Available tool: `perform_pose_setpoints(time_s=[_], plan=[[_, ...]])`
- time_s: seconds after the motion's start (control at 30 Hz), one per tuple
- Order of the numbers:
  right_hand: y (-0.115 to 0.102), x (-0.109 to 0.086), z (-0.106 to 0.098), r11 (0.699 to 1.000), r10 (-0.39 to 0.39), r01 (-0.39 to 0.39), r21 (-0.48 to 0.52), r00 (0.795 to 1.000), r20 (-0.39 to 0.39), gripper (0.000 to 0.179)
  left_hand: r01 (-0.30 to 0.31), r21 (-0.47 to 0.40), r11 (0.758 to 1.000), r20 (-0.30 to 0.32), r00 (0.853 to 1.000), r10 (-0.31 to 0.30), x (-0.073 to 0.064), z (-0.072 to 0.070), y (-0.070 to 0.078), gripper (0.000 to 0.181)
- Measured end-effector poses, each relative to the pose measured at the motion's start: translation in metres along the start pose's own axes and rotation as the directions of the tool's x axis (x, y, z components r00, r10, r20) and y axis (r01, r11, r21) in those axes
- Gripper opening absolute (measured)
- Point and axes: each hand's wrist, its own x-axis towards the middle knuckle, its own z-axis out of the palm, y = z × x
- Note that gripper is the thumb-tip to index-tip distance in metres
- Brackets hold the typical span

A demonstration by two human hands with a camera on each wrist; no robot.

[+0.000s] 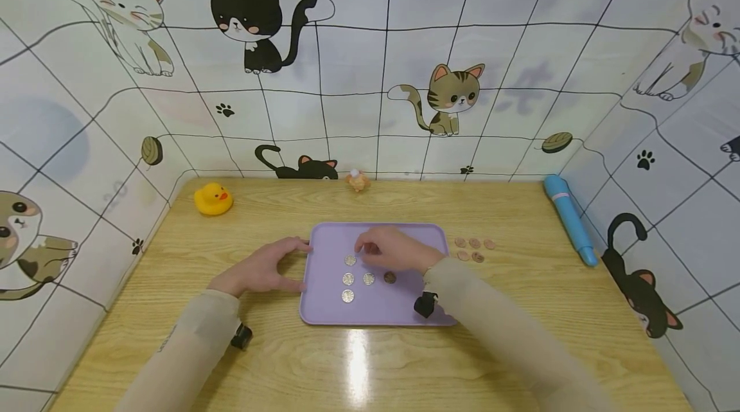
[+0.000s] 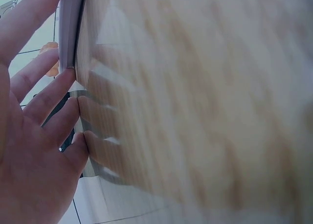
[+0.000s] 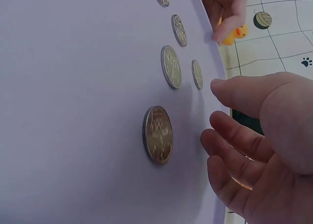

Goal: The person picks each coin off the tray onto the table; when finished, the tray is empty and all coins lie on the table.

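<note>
Several silver coins [image 1: 348, 279] lie on a lilac tray [image 1: 381, 317], with one darker coin [image 1: 390, 277] to their right. My right hand [image 1: 399, 249] is over the tray's upper middle, fingertips low and close beside the topmost silver coin [image 1: 350, 259]. In the right wrist view its thumb stands apart from the loosely bent fingers [image 3: 230, 145], and no coin shows in the gap. My left hand [image 1: 263, 268] rests at the tray's left edge, thumb and fingers spread along the rim. The left wrist view has its fingers [image 2: 54, 94] extended against the tray edge and tabletop.
Several copper coins [image 1: 475, 243] lie on the wooden table [image 1: 277, 360] just right of the tray. A yellow rubber duck [image 1: 214, 199] sits at the back left, a small orange figure [image 1: 358, 180] at the back middle. A blue tube-shaped object [image 1: 570, 219] lies along the right edge.
</note>
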Motion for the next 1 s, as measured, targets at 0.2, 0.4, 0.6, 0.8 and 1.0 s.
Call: perform_pose_setpoints(time_s=[0.2,0.4,0.6,0.8,1.0], plan=[[-0.004,0.013,0.007,1.000,-0.002,0.002,-0.013,1.000,0.020,0.019,0.001,0.009,1.000,0.003,1.000,-0.001,0.000,0.000,-0.001,0.074],[-0.005,0.020,0.013,1.000,-0.007,0.008,-0.012,0.999,0.036,0.022,-0.007,0.012,1.000,0.001,1.000,0.007,0.002,0.000,-0.003,0.075],[-0.007,0.023,0.013,1.000,-0.010,0.011,-0.021,0.999,0.049,0.022,-0.007,0.002,1.000,-0.001,1.000,0.007,0.002,0.000,-0.001,0.075],[-0.007,0.024,0.014,1.000,-0.004,0.005,-0.023,0.999,0.054,0.018,-0.003,0.000,1.000,0.001,1.000,0.003,0.001,0.000,-0.001,0.076],[-0.009,0.026,0.014,0.999,0.024,-0.022,-0.042,0.997,0.068,0.012,-0.029,0.006,1.000,-0.005,1.000,0.029,0.002,0.001,-0.004,0.076]])
